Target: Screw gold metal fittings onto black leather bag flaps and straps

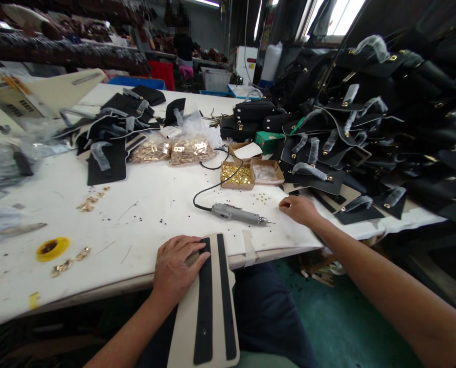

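My left hand point(176, 266) presses flat on a cream bag panel with two black strips point(208, 301) that hangs over the table's front edge onto my lap. My right hand point(299, 208) rests on the white table point(136, 214) with its fingertips pinched beside small gold screws point(264, 198); whether it holds one I cannot tell. A grey electric screwdriver point(237, 213) lies between the hands, its black cord running back toward an open cardboard box of gold fittings point(237, 175).
Black bag parts are heaped high at the right point(366, 112) and lie at the back left point(116, 128). Clear bags of gold hardware point(174, 149), a green box point(268, 140), a yellow tape roll point(52, 249) and loose gold pieces point(90, 203) sit on the table. A person stands far behind.
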Motion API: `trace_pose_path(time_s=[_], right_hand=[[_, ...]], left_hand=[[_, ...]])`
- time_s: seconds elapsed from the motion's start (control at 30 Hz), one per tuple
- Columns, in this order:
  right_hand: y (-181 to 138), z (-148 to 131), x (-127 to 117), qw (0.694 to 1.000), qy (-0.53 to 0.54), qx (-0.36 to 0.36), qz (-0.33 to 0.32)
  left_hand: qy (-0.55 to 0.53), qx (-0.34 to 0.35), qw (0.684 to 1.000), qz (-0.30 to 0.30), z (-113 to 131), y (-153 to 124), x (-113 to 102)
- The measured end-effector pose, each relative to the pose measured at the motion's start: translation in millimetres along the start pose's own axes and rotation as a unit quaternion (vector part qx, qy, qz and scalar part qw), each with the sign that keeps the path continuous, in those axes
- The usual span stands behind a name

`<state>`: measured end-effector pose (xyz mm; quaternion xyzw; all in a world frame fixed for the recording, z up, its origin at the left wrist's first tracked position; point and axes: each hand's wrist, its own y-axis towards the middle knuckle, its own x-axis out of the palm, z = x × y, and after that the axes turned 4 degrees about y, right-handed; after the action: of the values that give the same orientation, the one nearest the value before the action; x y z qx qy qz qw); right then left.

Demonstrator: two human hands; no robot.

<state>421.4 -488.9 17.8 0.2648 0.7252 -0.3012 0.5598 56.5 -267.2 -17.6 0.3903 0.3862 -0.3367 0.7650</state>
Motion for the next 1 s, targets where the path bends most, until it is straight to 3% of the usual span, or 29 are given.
trace_pose_path(time_s=[0.43, 0.67, 1.0], right_hand=[[5.2, -7.0, -4.9, 0.999, 0.0, -0.026, -0.029], [38.5, -10.0, -10.6, 0.998, 0.048, -0.016, -0.023], [74.8, -13.4, 7.8, 0.998, 0.039, 0.001, -0.048]], left_hand=[[0.001, -0.005, 1.0, -0.004, -0.1, -0.8, -0.1], [-0.001, 0.0, 1.0, -0.001, -1.0, -1.0, 0.8], [0.0, 0.003, 1.0, 0.007, -1.4, -1.6, 2.0]])
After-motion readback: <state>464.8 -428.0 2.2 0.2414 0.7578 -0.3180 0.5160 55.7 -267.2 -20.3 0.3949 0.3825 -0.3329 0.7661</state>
